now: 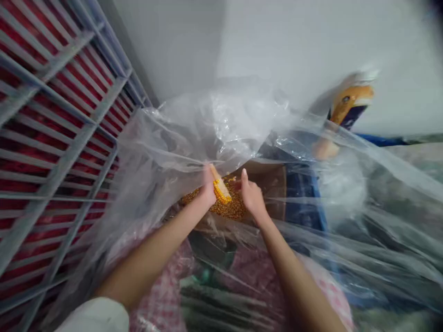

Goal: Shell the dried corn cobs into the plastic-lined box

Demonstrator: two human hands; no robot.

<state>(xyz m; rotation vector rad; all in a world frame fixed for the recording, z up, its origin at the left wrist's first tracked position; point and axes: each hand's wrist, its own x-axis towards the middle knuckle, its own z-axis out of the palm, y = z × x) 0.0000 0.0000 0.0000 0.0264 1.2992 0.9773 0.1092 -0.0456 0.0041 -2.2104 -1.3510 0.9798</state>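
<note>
Okay, so the left hand [206,188] is gripping a partly stripped corn cob [221,191], with its fingers [209,176] clamped around the cob's bare pale end, and the cob is hanging right over a heap of loose yellow corn kernels [226,207]. The right hand [252,198] is hovering just beside the cob, and its fingers [244,177] are pointing up, though I can't tell if they're touching it. The kernels are sitting in what looks like a cardboard box [272,184], and a clear plastic sheet [211,129] is bunching up all around it. A grey metal rack [58,138] is standing on the left, with something red behind it, and a blurry orange-and-navy package [349,108] is poking up top right.
</note>
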